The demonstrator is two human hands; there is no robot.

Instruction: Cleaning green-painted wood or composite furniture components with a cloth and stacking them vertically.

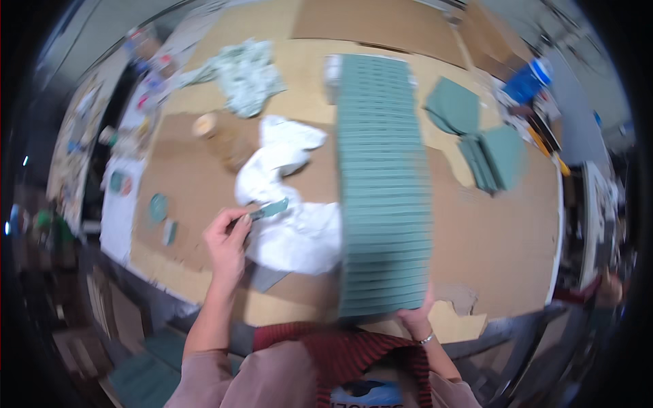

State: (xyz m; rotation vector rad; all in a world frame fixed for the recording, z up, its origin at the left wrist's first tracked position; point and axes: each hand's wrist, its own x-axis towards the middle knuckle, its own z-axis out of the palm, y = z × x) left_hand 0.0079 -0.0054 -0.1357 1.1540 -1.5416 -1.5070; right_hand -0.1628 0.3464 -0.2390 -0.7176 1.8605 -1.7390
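My left hand (228, 234) pinches a small flat tool (271, 209), like a spatula or short brush, with green paste or paint on its tip. The tool is over a crumpled white cloth (296, 238). Right of the cloth, a long row of closely layered green pieces (384, 183) stretches away from me. At its near right corner my right hand (416, 316) grips the row, thumb along the near end; its fingers are partly hidden and blurred. A round green lid or dish (158, 207) and a small pale green block (170, 232) lie left of my left hand.
Brown cardboard (496, 251) covers the table. A bottle of amber liquid (228, 143) stands behind the white cloth, near a pale green rag (248, 76). Loose green pieces (490, 160) lie at right, with a blue bottle (527, 81) beyond. Cluttered shelves flank the table.
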